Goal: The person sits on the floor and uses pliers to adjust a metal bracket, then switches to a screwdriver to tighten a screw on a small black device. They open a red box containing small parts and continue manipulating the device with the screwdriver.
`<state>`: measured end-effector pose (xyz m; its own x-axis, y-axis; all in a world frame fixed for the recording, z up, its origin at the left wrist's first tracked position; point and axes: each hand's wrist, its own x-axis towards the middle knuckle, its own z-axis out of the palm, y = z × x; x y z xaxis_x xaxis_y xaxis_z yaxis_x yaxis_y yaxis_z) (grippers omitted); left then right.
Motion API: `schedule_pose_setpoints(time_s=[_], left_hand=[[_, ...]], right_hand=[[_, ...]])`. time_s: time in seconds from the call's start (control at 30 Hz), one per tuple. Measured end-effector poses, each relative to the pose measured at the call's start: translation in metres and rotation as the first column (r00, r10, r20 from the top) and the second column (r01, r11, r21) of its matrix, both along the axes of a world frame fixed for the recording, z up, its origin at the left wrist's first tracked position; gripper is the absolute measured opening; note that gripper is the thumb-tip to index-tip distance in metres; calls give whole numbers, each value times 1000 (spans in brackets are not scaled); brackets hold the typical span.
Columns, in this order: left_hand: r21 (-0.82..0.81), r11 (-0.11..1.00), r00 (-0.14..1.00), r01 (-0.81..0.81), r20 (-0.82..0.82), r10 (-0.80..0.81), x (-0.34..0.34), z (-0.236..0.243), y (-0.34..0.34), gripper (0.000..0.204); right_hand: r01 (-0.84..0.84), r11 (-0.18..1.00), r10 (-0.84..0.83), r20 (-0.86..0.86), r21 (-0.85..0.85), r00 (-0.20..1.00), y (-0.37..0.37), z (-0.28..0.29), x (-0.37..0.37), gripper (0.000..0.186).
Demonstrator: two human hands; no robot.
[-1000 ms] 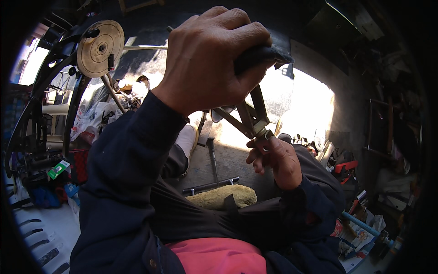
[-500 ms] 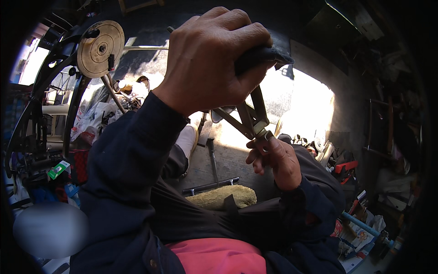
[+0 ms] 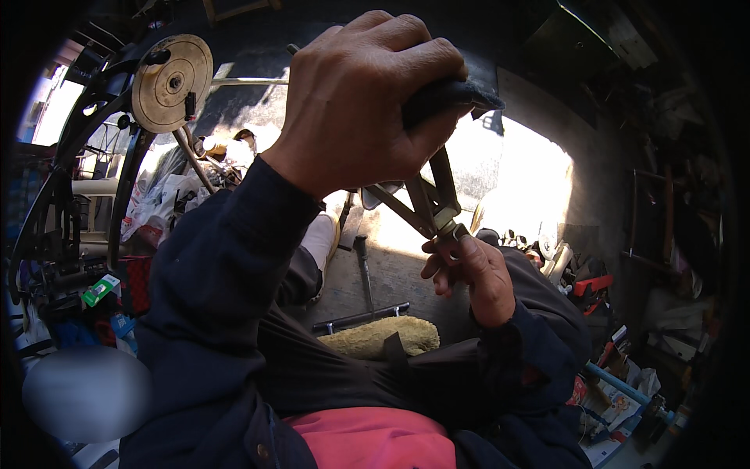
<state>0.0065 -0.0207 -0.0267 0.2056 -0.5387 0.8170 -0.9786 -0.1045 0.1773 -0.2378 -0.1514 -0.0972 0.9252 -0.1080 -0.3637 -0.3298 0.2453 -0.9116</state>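
My left hand (image 3: 359,109) is closed over a dark padded piece (image 3: 478,97) high in the middle. Below it a folding metal linkage (image 3: 439,176) of flat bars runs down to a small bracket with a hole (image 3: 451,243). My right hand (image 3: 484,285) holds this bracket with thumb and fingers. The left hand's palm and some of its fingertips are hidden. Beneath, between my legs, lie a yellowish fleecy pad (image 3: 375,336) with a dark strap and a dark bar (image 3: 328,324); a long metal tool (image 3: 365,270) stands or lies beyond them.
At the left, a black frame (image 3: 141,164) carries a round metal disc (image 3: 168,82), among heaped bags (image 3: 156,203) and parts. Clutter with a red piece (image 3: 594,285) and a blue tube (image 3: 617,383) lines the right. Bright sunlight falls on the floor ahead.
My hands and the linkage look the same. A blurred pale patch has covered the lower left since half a second ago, where dark strips on white showed before.
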Motion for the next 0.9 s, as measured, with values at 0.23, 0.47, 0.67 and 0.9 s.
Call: schedule_pose_setpoints(time_s=[0.23,0.47,0.67,0.9], left_hand=[[37,999,999,-32,30,31,1,0,0,27],[-19,999,997,47,-64,-48,-8,5,0,18],[-39,997,994,72,-75,-75,-7,6,-2,18],[-9,998,995,56,-87,-57,-9,7,0,17]], right_hand=[[-2,1000,2,0,-10,1000,0,2,0,58],[-49,997,49,2,-57,999,-2,2,0,68],[0,1000,0,-8,-8,1000,1,3,0,58],[-8,1000,8,3,-24,1000,1,4,0,57]])
